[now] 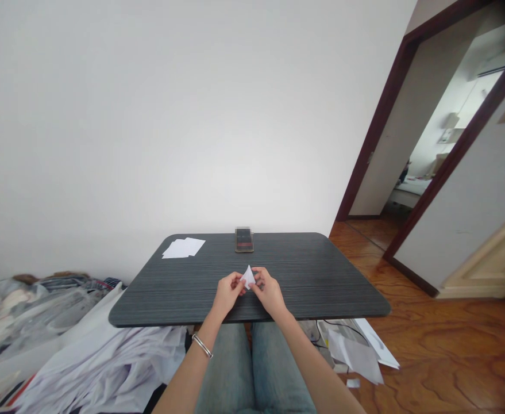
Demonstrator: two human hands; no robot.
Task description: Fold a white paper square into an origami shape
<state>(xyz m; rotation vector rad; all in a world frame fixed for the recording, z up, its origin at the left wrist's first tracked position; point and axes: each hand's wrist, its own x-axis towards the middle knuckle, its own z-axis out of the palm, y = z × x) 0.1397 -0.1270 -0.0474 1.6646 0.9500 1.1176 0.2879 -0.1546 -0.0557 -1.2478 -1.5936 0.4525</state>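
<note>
Between my two hands is a small folded piece of white paper (248,277), its pointed tip upward, above the near middle of the dark table. My left hand (228,292) pinches its left side between thumb and fingers. On the other side, my right hand (268,289) grips the right edge the same way, fingers curled. The fine folds are too small to make out. A silver bangle (202,345) circles my left wrist.
The dark wood-grain table (304,276) stands against a white wall. White paper sheets (183,248) lie at its back left, and a phone (244,239) stands at the back middle. Cloth and plastic-wrapped piles (105,368) are on the left; papers and cables (351,351) lie at lower right.
</note>
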